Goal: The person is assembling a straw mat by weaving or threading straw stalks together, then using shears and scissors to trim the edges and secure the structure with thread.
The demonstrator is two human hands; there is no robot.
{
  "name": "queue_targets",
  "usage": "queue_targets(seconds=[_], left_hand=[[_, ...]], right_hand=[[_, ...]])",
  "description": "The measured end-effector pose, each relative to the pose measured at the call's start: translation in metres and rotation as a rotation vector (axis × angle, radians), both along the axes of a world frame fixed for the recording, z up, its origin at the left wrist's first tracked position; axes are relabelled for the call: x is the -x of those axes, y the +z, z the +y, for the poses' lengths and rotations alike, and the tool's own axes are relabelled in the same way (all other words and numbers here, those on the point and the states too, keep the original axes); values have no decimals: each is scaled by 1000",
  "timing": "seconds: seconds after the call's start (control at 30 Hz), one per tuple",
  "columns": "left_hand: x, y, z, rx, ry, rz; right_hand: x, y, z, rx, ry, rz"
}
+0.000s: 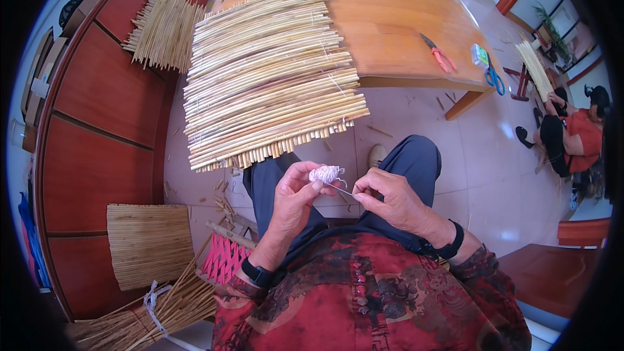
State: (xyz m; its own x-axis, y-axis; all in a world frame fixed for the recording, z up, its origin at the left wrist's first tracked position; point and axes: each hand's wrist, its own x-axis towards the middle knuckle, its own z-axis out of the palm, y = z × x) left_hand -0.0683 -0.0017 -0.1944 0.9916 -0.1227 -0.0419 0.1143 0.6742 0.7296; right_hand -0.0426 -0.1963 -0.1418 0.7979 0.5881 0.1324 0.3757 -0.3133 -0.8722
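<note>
Over my lap, my left hand (294, 196) is closed round a small wound bundle of white string (326, 174), which shows above the thumb and fingertips. Just to its right, my right hand (392, 199) pinches the end of a thin, straight grey strand (342, 190) that reaches to the bundle. Whether this is taut string or a needle, I cannot tell. A loose curl of string hangs beside it. Beyond my hands, a mat of tied reed stalks (273, 78) lies on the wooden table (396, 19), its near end overhanging the edge above my knees.
On the table's right lie red-handled pliers (439, 54), a small clear box (480, 56) and blue-handled scissors (495, 80). Left are red cabinets (104, 84), a finished mat (149, 246), tied reeds (156, 312) and a pink-strapped stool (224, 257). Another person (578, 130) sits right, holding reeds.
</note>
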Motion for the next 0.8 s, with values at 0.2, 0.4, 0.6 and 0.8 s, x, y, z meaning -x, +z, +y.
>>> queue_targets(seconds=[0.2,0.4,0.6,0.8], left_hand=[[4,4,-1,-173,46,24],[6,-6,2,-234,-148,-23],[5,2,-1,-58,-224,-19],[6,-3,1,-72,-245,-67]], right_hand=[[-1,3,0,-3,-98,134],[-12,10,-3,-52,-225,149],[-18,10,-1,-47,-209,32],[-20,8,-2,-80,-265,113]])
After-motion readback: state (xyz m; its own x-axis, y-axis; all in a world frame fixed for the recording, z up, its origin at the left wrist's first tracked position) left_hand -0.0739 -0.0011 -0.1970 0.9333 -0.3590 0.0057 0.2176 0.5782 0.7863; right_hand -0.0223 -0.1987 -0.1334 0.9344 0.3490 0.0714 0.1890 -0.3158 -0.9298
